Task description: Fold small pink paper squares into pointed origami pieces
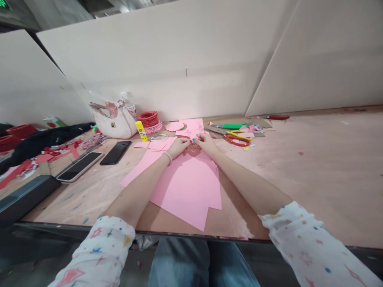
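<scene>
Both hands meet over the pink paper sheets [188, 179] in the middle of the table. My left hand [178, 147] has its fingers pinched together at a small reddish piece too small to make out. Close beside it on the right, my right hand [207, 144] is also closed, its fingertips by a tiny blue-green spot and the same small piece. Behind the hands lie more pink paper [193, 125] and a scalloped pink circle [175, 126]. Small pink pieces [161, 144] and a roll of clear tape [158, 137] are left of my left hand.
Orange-handled scissors [237, 140], a green-handled tool [233, 126] and scraps lie right behind. At left are a yellow glue stick [141, 131], red cord rolls [149, 119], a white handbag [115, 121], two phones [116, 152] [80, 166] and a dark box [26, 197].
</scene>
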`<state>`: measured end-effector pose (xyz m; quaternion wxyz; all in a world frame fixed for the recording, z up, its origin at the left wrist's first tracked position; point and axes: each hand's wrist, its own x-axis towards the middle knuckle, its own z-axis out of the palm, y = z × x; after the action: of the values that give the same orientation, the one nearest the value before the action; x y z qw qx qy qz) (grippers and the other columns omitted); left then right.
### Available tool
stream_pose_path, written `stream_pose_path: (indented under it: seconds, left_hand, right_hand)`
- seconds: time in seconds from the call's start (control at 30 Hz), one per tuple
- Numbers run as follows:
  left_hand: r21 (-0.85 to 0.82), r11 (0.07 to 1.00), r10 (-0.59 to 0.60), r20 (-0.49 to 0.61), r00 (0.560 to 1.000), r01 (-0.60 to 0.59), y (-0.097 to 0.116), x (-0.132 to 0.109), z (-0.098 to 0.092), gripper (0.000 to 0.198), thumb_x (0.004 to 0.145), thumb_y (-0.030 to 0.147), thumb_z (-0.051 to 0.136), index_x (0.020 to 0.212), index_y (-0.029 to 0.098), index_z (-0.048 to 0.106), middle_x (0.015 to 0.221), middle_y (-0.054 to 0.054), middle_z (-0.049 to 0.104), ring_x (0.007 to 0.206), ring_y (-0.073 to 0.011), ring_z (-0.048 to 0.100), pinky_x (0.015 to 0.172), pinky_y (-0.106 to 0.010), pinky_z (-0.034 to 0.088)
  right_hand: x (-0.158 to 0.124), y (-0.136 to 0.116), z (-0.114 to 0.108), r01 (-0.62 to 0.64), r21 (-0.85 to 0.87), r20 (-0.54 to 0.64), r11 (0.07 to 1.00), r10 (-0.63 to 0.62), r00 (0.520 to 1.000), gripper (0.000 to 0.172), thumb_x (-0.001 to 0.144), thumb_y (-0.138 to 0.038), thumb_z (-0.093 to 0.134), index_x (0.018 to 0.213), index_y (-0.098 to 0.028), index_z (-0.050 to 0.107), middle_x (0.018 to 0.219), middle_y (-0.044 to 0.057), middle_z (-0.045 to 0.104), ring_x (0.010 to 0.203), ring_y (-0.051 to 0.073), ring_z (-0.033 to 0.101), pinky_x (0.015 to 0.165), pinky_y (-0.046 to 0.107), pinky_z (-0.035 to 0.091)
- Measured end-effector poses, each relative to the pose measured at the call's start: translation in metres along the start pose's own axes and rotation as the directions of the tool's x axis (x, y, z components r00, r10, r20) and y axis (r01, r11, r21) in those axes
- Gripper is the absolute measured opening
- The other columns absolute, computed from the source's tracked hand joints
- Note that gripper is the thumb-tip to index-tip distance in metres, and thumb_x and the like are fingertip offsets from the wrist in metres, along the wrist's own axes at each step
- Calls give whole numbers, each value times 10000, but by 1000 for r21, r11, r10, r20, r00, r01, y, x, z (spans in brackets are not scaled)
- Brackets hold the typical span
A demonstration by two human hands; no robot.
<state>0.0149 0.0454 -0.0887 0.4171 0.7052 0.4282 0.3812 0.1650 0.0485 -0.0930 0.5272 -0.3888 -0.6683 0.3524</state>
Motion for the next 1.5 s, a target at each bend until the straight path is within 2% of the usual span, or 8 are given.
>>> stream_pose_path:
  seconds: [0.37,0.7,0.87,1.0,1.23,1.5]
  left_hand:
    - [-21,1000,-20,59,998,21,4,-3,-1,223,777,227,441,626,100,545,393,29,493,309,-44,427,367,-158,294]
    - [-26,999,-44,54,998,45,7,-3,2,211,764,205,432,598,110,522,424,27,510,326,-41,432,364,-151,307]
    - [-24,998,-61,44,997,63,5,-2,3,199,748,209,437,575,126,490,367,48,452,297,-42,391,356,-155,287]
    - [-27,997,-73,24,997,73,4,-2,3,183,739,204,430,567,145,448,364,60,424,273,-40,348,337,-162,254]
    - [-14,996,-87,39,995,87,8,-3,4,161,713,194,448,559,156,422,391,61,397,299,-37,340,342,-164,234]
    - [37,996,-75,-34,997,76,8,-1,7,157,689,200,430,542,170,380,386,69,353,310,-42,308,356,-174,207]
  right_hand:
    - [4,10,1,4,-22,-10,1000,-4,1000,96,639,-244,530,666,-172,473,597,-40,405,561,96,390,516,223,339]
    - [2,9,2,-4,15,16,1000,4,1000,128,634,-262,526,703,-186,450,626,-36,440,607,114,443,561,241,397]
    - [1,5,2,-7,10,11,1000,6,1000,146,620,-225,528,729,-184,441,672,-36,436,618,102,422,572,230,372]
    - [0,6,1,-47,5,47,999,47,998,212,641,-247,524,834,-185,462,670,-42,445,588,98,416,546,224,347]
    - [-1,7,0,-76,155,123,985,57,991,262,624,-232,538,867,-203,443,744,-40,484,614,90,474,570,219,372]
    - [-3,-1,1,-149,197,127,969,126,984,264,590,-158,465,851,-195,450,628,-68,451,506,67,410,491,199,315]
